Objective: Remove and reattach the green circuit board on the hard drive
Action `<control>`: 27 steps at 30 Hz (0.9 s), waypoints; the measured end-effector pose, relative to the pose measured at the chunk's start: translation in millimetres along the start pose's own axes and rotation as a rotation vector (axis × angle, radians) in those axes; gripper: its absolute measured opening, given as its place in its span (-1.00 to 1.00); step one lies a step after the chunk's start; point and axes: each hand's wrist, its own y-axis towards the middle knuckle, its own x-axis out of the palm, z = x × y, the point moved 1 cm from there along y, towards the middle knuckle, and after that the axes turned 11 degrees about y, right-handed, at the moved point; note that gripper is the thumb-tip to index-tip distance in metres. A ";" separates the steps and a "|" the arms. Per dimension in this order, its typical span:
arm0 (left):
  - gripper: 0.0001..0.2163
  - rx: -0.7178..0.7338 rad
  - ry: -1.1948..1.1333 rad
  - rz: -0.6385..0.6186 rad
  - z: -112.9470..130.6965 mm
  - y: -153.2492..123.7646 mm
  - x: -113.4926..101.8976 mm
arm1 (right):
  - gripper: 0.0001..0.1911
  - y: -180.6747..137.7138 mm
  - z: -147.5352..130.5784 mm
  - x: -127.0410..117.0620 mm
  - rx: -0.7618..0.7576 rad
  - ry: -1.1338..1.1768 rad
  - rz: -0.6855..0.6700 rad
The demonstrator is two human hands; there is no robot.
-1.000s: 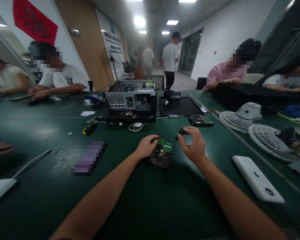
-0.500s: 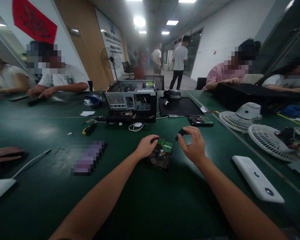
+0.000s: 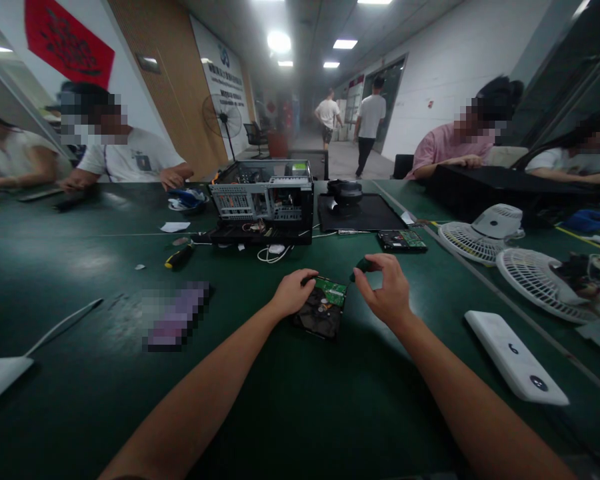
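Observation:
A hard drive point(image 3: 323, 313), black with a green circuit board on its upper part, lies board side up in front of me on the green table. My left hand point(image 3: 296, 293) is closed over its left edge, thumb and fingers holding it steady. Off the drive's right side, my right hand point(image 3: 384, 283) pinches the dark handle of a small screwdriver point(image 3: 362, 267). Its thin shaft points down toward the drive's right edge; whether the tip touches cannot be made out.
An opened computer case point(image 3: 263, 200) stands behind the drive. Another hard drive point(image 3: 403, 241) lies back right, near white fan parts point(image 3: 473, 240). A white power bank point(image 3: 515, 357) is at right, a blurred purple phone-like object point(image 3: 179, 315) at left, beside a yellow-black screwdriver point(image 3: 180, 256).
My hands and the hard drive have barely moved. A co-worker at far left has reached a hand to the blue bundle. Another person's hand has left the left edge; two people walk farther off.

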 end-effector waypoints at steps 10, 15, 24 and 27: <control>-0.71 0.007 -0.001 0.009 -1.7 -0.1 1.6 | -0.62 2.6 -3.0 -1.2 -0.022 -0.003 -0.007; -0.71 0.005 0.004 0.005 -1.2 0.2 1.5 | -0.61 2.5 -0.1 -1.3 -0.045 -0.026 0.039; -0.71 0.001 0.010 0.002 0.0 -0.5 0.0 | -0.60 -1.3 3.5 2.4 -0.026 0.075 0.027; -0.71 0.017 0.015 0.008 0.7 -0.8 -0.5 | -0.61 0.0 0.7 1.0 -0.042 0.031 0.034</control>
